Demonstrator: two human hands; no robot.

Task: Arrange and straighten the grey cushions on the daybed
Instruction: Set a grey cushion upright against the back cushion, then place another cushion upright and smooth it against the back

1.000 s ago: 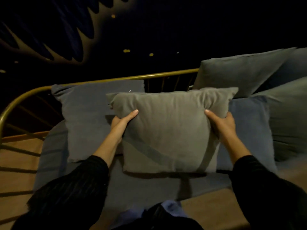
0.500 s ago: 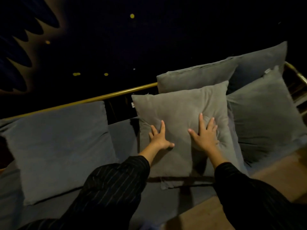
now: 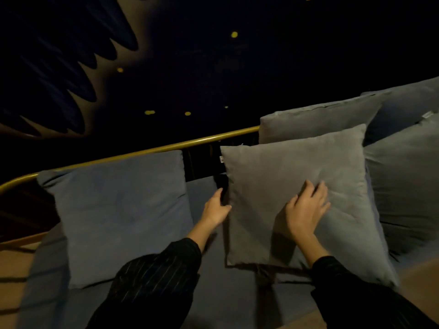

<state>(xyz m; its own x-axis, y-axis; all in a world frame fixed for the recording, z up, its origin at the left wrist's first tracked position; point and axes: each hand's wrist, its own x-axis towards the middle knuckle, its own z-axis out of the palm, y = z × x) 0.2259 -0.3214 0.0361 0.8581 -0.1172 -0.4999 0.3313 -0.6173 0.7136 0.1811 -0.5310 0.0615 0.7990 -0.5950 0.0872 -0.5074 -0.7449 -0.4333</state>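
Note:
A light grey cushion (image 3: 285, 176) leans upright in the middle of the daybed. My right hand (image 3: 305, 208) rests flat on its front, fingers spread. At the cushion's left edge, my left hand (image 3: 216, 208) touches the side with curled fingers; whether it grips the edge is unclear. A larger blue-grey cushion (image 3: 121, 210) leans against the gold rail (image 3: 152, 150) on the left. Behind the light grey cushion stands another grey cushion (image 3: 316, 123), and a further grey cushion (image 3: 406, 184) sits to the right.
The daybed has a blue-grey mattress (image 3: 221, 302) and a curved gold metal frame. A dark gap with bars (image 3: 202, 162) shows between the left and middle cushions. Brown floor (image 3: 14, 264) lies at the left. The dark wall (image 3: 213, 55) behind carries gold dots.
The light grey cushion was held by both sides, then set against the back cushions. My left hand has slid from its front to its left edge; my right hand stays on the front.

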